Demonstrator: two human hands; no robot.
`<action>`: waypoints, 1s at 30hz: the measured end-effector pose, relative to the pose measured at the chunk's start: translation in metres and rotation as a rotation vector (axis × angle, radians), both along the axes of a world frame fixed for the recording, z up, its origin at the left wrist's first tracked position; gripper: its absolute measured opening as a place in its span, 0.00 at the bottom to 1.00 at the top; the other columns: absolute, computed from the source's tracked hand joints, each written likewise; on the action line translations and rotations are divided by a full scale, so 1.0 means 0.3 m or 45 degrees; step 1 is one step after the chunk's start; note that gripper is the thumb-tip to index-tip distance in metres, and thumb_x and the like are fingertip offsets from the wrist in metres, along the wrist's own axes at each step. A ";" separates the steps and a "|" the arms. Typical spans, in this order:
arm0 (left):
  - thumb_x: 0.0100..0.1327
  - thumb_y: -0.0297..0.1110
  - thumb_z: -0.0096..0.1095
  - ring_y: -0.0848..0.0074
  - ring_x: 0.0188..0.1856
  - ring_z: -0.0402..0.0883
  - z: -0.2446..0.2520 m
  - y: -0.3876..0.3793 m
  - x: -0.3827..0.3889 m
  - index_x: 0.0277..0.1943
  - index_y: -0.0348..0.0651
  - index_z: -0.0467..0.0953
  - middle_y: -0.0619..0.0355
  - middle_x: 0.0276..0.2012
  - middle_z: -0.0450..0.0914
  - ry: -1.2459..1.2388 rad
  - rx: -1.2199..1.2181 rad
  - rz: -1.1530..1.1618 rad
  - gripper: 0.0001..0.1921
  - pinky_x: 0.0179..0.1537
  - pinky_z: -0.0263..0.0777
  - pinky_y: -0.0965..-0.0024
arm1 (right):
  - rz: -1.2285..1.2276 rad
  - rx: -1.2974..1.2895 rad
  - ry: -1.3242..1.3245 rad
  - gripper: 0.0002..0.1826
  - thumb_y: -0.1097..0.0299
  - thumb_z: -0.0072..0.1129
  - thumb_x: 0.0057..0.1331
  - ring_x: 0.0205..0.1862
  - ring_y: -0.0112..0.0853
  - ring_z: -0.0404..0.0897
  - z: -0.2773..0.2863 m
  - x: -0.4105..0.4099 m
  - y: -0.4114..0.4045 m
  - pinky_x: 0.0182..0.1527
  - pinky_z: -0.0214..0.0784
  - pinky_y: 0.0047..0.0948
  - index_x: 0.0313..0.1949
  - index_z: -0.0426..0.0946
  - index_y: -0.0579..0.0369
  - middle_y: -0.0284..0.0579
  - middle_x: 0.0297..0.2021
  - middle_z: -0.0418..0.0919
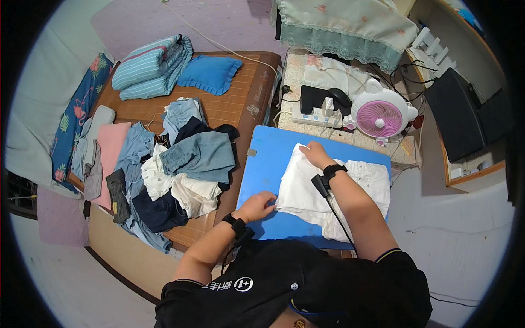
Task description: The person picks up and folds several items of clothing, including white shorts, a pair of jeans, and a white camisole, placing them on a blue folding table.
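Observation:
A blue tabletop (262,164) lies before me with white folded trousers (369,176) at its right side. Over their left part lies a white garment, probably trousers as well (303,192). My right hand (318,155) touches the far edge of this garment, with the fingertips on the cloth and the thumb hard to make out. At the near left corner of the same garment is my left hand (258,206), its fingers bent, the index finger and thumb at the cloth's edge. Whether either hand pinches the fabric cannot be told. Black bands with cabled devices sit on both wrists.
Left of the table, a bed with a bamboo mat (217,110) bears a heap of clothes (197,158), a blue pillow (210,74) and a folded striped quilt (154,67). Beyond the table stand a power strip (313,119), a computer mouse (339,97) and a pink-and-white fan (379,115).

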State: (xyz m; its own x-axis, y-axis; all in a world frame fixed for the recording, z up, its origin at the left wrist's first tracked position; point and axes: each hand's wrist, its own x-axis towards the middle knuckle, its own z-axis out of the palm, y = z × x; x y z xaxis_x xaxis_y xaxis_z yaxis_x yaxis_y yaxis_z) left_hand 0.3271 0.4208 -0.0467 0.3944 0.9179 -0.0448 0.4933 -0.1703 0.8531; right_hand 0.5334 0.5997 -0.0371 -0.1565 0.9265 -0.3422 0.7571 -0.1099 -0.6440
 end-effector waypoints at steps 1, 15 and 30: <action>0.50 0.33 0.56 0.59 0.28 0.73 -0.014 0.004 0.004 0.34 0.38 0.69 0.51 0.29 0.73 0.084 0.194 -0.057 0.10 0.31 0.68 0.65 | 0.049 -0.022 -0.038 0.24 0.53 0.50 0.55 0.43 0.47 0.70 0.009 0.002 -0.004 0.45 0.61 0.35 0.36 0.71 0.67 0.59 0.39 0.72; 0.52 0.29 0.51 0.58 0.27 0.72 0.023 -0.061 0.018 0.28 0.39 0.66 0.51 0.24 0.71 0.350 0.368 -0.003 0.04 0.28 0.66 0.61 | -0.029 0.119 0.047 0.20 0.57 0.56 0.50 0.37 0.44 0.73 -0.026 0.020 -0.006 0.39 0.64 0.33 0.34 0.73 0.63 0.55 0.34 0.75; 0.46 0.34 0.60 0.60 0.31 0.72 0.022 -0.026 0.083 0.36 0.41 0.63 0.51 0.30 0.68 0.525 0.385 0.030 0.16 0.31 0.68 0.63 | -0.019 0.510 -0.061 0.15 0.63 0.59 0.47 0.39 0.41 0.69 0.057 0.248 -0.269 0.41 0.62 0.34 0.31 0.68 0.57 0.49 0.35 0.69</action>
State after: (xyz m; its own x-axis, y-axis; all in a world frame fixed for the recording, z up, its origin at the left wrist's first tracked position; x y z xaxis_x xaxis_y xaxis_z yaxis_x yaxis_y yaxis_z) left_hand 0.3519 0.4131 -0.0400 0.3791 0.9222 0.0764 0.7849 -0.3642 0.5013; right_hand 0.6078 0.5190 -0.0199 -0.1349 0.9901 0.0396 0.7877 0.1314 -0.6019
